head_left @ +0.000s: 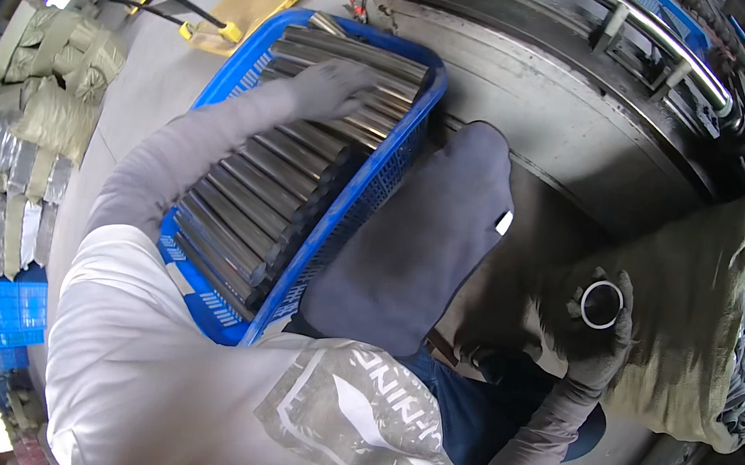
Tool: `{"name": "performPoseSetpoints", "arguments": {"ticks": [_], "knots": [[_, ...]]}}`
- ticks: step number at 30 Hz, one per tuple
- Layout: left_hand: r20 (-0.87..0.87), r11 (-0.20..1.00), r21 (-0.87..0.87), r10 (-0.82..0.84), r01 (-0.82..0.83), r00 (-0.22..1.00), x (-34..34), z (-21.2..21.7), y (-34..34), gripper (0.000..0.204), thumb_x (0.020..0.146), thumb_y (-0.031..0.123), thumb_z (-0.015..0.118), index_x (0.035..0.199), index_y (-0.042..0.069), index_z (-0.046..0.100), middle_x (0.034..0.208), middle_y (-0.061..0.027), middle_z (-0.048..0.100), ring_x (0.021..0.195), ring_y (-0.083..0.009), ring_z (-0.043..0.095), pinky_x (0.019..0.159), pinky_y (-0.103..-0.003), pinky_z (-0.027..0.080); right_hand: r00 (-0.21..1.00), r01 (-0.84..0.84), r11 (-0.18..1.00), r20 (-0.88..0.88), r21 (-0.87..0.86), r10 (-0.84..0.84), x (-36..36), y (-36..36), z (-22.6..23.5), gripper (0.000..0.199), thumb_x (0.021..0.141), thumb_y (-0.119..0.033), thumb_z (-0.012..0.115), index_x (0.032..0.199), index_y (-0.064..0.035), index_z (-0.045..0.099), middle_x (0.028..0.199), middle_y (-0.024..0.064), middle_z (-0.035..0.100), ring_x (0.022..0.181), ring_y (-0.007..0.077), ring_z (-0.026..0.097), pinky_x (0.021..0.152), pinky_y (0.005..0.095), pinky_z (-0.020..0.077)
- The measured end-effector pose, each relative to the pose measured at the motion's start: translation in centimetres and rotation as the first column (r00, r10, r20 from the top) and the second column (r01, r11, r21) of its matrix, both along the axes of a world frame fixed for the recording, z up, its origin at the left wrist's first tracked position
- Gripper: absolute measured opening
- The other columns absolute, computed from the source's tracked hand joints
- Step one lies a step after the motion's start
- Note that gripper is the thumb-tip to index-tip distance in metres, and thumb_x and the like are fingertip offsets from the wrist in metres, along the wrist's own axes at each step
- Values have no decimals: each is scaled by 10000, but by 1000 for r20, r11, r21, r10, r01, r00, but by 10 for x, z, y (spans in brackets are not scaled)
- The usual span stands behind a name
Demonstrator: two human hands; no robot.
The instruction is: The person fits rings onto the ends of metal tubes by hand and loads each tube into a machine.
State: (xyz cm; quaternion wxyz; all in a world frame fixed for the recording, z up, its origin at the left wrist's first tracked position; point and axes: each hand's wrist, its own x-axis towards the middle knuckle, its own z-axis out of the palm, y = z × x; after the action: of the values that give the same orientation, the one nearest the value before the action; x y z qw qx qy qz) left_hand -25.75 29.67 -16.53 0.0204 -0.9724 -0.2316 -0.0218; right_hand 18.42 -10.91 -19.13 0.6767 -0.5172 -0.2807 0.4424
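Observation:
My left hand (333,89), in a grey glove, lies over the metal tubes (257,182) in a long blue plastic basket (342,212). Its fingers stretch across the upper row, apart from any clear grip. The tubes are shiny and lie side by side in stacked layers. On the right, my gloved right hand (622,326) is closed around a metal tube (603,305), seen end-on as a bright ring with a dark inside. The rest of that tube's length is hidden.
A woven sack (678,343) full of tubes, their round ends showing, stands at the right. Machinery with a metal rail (660,49) runs along the far side. A yellow pallet truck (252,5) is beyond the basket. Wrapped bundles (37,132) and blue crates (3,311) are stacked left.

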Motion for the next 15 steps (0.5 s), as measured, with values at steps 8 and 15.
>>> {"name": "performPoseSetpoints", "arguments": {"ticks": [8, 15], "knots": [[-438, 929, -104, 279, -356, 855, -169, -69, -93, 548, 914, 241, 691, 1430, 91, 583, 1489, -147, 565, 1397, -334, 515, 1167, -466, 413, 829, -90, 964, -517, 250, 212, -37, 14, 22, 534, 1051, -321, 622, 1516, -74, 526, 1403, 172, 595, 1271, 316, 589, 1019, 462, 550], [113, 955, -8, 297, -298, 948, -72, -93, -23, 560, 918, 138, 669, 1462, 80, 550, 1461, -170, 585, 1372, -387, 521, 1154, -503, 414, 849, 62, 983, -527, 176, 41, -58, 20, 39, 436, 1073, -202, 561, 1463, -7, 562, 1381, 181, 631, 1269, 275, 619, 1021, 407, 572]]}}
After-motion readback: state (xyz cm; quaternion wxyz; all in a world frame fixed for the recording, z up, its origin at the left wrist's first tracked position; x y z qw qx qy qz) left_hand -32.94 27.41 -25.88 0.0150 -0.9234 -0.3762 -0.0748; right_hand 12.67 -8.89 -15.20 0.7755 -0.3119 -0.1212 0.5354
